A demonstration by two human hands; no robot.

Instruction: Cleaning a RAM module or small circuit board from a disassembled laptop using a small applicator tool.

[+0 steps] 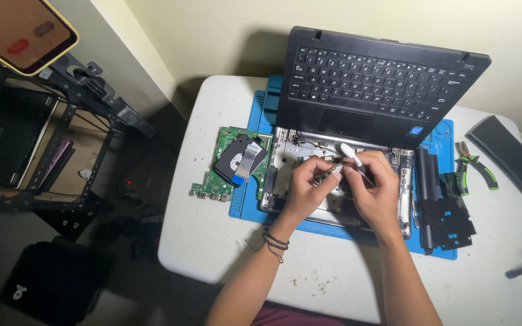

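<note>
A dismantled black laptop lies on a blue work mat (246, 208); its keyboard half (376, 84) stands raised at the back and the silver bottom case (285, 157) lies open in front. My left hand (306, 184) pinches a small part over the open case. My right hand (376, 187) grips a white-handled screwdriver (350, 153), tip pointing down toward my left fingertips. Both hands touch above the case's middle.
A green motherboard (219, 175) with a black fan and ribbon cable lies left of the case. A black battery and black cover pieces (442, 205) lie to the right, beside green-handled pliers (475, 166). A black slab (505, 151) lies at the far right. A metal rack stands left of the table.
</note>
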